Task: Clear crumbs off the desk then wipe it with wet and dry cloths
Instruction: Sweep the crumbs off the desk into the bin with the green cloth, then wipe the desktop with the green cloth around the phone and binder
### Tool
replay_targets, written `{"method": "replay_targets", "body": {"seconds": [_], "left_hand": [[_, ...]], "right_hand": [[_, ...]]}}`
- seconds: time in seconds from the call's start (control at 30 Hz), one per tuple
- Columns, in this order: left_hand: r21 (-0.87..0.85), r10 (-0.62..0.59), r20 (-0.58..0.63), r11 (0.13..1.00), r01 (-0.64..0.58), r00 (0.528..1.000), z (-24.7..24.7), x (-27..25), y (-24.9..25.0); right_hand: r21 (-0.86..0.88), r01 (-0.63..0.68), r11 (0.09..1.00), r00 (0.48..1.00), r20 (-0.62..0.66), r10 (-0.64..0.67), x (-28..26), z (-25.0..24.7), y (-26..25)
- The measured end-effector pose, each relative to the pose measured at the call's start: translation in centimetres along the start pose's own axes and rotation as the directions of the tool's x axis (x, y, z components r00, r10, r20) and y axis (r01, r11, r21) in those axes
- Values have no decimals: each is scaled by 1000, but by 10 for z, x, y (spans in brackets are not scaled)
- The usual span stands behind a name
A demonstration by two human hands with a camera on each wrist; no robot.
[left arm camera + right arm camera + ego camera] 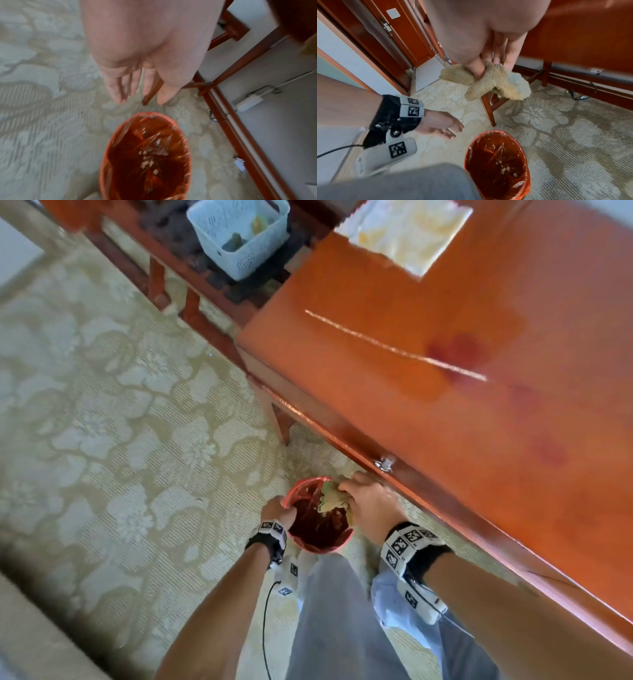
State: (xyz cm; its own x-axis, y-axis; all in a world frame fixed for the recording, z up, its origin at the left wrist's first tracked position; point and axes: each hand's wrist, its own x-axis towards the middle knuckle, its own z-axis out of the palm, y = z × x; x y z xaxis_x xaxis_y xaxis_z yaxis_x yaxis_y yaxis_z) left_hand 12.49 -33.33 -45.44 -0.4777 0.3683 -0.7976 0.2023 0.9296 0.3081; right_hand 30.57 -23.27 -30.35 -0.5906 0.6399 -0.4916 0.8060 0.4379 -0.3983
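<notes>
A red lined bin [318, 520] stands on the carpet below the front edge of the reddish wooden desk [445, 412]. Pale crumbs [505, 169] lie in its bottom and also show as crumbs [147, 162] in the left wrist view. My right hand [488, 65] grips a bunched fluffy beige cloth [489, 81] over the bin [496, 162]; in the head view the cloth [330, 498] hangs above the bin's far rim. My left hand [137, 88] is open with straight fingers, held just left of the bin [147, 155]. A white and yellow cloth [404, 231] lies on the desk's far end.
A thin pale line [394, 347] crosses the desk top. A light blue basket [239, 234] sits on dark furniture beyond the desk. A desk leg [488, 108] stands just behind the bin. A white adapter with cable [248, 102] lies by the wall.
</notes>
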Motion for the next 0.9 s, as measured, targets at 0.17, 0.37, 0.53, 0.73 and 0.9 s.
{"method": "replay_targets", "body": {"seconds": [0.17,0.37,0.53,0.73,0.9], "left_hand": [[-58,243,-81,967,-248,967,-88,-74,63],[-69,445,-236,879,-472,864,-183,-149,150],[142,497,-195,868,-477,846,-225,-164,214],[590,504,-112,727,-351,856,-215,-163,212],[640,485,-36,682,-353,874,-235,-164,221]], "right_hand": [[36,7,999,1000,-27,-6,-47,-78,-38],[88,1,996,959,-282,24,-94,-172,-47],[212,-307,928,816,-443,372,-108,-222,-8],[243,-412,878,827,-306,472,-112,-195,25],[39,-345,938,931,-109,347,-98,-189,3]]}}
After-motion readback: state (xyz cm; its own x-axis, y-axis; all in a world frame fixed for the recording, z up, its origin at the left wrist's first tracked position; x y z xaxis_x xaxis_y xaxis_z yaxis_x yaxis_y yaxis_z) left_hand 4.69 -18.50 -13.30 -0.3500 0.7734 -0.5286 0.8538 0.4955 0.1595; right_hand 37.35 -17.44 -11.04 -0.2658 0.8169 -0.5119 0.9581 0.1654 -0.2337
